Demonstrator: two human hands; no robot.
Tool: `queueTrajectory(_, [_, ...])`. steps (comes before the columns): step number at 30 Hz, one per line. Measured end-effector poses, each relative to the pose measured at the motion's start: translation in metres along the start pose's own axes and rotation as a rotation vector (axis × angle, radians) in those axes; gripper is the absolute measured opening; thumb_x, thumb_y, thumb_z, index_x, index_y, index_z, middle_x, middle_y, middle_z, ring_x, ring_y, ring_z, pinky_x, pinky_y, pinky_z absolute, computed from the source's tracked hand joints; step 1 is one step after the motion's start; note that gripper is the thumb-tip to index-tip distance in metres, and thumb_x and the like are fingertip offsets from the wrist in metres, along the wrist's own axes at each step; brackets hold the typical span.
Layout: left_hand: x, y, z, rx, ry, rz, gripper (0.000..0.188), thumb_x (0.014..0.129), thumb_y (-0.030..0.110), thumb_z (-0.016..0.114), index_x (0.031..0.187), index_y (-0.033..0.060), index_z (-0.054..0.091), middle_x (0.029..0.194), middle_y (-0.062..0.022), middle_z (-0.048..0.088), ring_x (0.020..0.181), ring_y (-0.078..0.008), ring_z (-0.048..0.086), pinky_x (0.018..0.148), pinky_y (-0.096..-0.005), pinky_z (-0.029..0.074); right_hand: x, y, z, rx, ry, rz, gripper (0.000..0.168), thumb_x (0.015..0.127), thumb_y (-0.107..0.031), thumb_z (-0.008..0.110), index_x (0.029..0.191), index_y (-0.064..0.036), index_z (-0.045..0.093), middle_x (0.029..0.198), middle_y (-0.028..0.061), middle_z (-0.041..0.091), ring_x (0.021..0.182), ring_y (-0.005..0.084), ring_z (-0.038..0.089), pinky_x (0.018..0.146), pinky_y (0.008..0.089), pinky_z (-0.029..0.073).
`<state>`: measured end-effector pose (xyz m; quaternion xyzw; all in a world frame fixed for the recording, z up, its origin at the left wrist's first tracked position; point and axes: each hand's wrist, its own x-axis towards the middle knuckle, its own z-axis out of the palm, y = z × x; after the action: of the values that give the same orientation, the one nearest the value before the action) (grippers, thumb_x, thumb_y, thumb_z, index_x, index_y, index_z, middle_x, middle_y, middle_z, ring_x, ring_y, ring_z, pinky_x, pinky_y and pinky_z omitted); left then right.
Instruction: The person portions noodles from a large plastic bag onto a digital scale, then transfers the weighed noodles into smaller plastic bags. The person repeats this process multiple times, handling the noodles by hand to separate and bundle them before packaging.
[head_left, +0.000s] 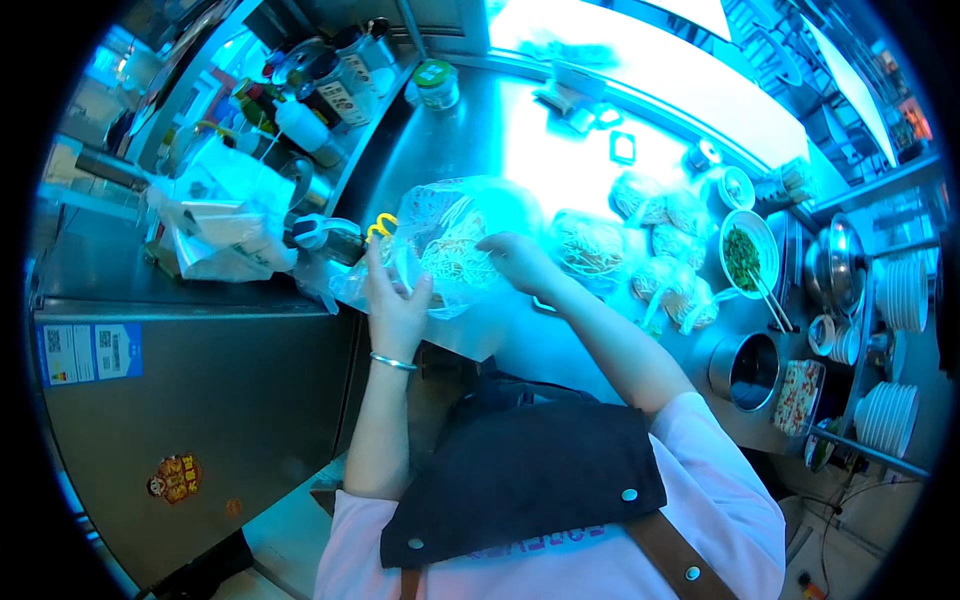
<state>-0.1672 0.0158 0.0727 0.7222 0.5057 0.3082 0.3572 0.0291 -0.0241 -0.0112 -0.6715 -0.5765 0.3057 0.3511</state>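
Observation:
A clear plastic bag (450, 202) lies spread on the steel counter, with pale, noodle-like strands (459, 259) in it. At its near left edge is my left hand (396, 304), thumb and index finger apart and the other fingers partly bent; whether they grip the plastic is hidden. My right hand (517, 259) reaches to the right side of the strands, fingers curled downward. Glare and the hand itself hide whether anything is pinched there. Just beyond my left fingertips show yellow scissors-like handles (382, 224). A second clear container or bag of strands (589, 244) sits right of my right hand.
Several knotted bags (671, 289) of strands lie farther right. Beside them stand a white bowl (731, 281) of chopped greens with chopsticks (772, 304), a steel pot (742, 371) and stacked plates (889, 420). White plastic bags (225, 217) hang at left; a green-lidded jar (435, 84) stands behind.

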Motion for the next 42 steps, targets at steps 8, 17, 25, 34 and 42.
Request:
queueTrajectory(8, [0.006, 0.001, -0.012, -0.596, -0.167, -0.11, 0.06, 0.079, -0.006, 0.045, 0.134, 0.0039, 0.024, 0.1, -0.0081, 0.051, 0.071, -0.0061, 0.051, 0.064, -0.0195, 0.045, 0.1, 0.112, 0.061, -0.679, 0.134, 0.254, 0.021, 0.074, -0.011, 0.053, 0.089, 0.003, 0.056, 0.084, 0.0211, 0.06, 0.076, 0.0367, 0.058, 0.07, 0.0447, 0.046])
queueTrajectory(17, [0.009, -0.007, -0.021, -0.735, -0.456, -0.229, 0.05, 0.08, -0.004, 0.045, 0.129, 0.004, 0.036, 0.106, -0.0104, 0.047, 0.071, -0.009, 0.053, 0.067, -0.0247, 0.049, 0.082, 0.094, 0.086, -0.827, -0.414, 0.465, 0.048, 0.073, -0.014, 0.056, 0.115, 0.006, 0.044, 0.115, 0.0222, 0.047, 0.101, 0.0361, 0.049, 0.085, 0.0417, 0.041])
queueTrajectory(25, [0.02, -0.008, -0.018, -0.724, -0.4, -0.284, 0.047, 0.079, -0.003, 0.046, 0.125, 0.0011, 0.04, 0.105, -0.0097, 0.049, 0.069, -0.0094, 0.054, 0.064, -0.0233, 0.049, 0.054, 0.059, 0.09, -0.395, 0.025, 0.654, 0.046, 0.074, -0.008, 0.055, 0.115, 0.003, 0.037, 0.109, 0.0304, 0.041, 0.087, 0.0424, 0.053, 0.076, 0.0462, 0.046])
queueTrajectory(34, [0.013, -0.01, -0.025, -0.702, -0.344, -0.234, 0.04, 0.078, -0.003, 0.045, 0.117, 0.0012, 0.049, 0.103, -0.0083, 0.052, 0.072, -0.0096, 0.053, 0.065, -0.0211, 0.047, 0.037, -0.009, -0.005, -0.34, 0.071, 0.195, 0.013, 0.075, -0.008, 0.055, 0.087, -0.004, 0.059, 0.087, 0.0172, 0.059, 0.082, 0.0338, 0.057, 0.073, 0.0395, 0.046])
queueTrajectory(42, [0.01, -0.006, -0.035, -0.52, -0.323, -0.17, 0.038, 0.076, 0.0, 0.048, 0.114, 0.0012, 0.052, 0.102, -0.009, 0.054, 0.076, -0.0116, 0.054, 0.07, -0.0243, 0.047, 0.028, -0.139, -0.098, -0.083, -0.025, 0.044, 0.015, 0.078, -0.012, 0.057, 0.091, -0.005, 0.06, 0.084, 0.0131, 0.062, 0.076, 0.025, 0.061, 0.068, 0.0323, 0.048])
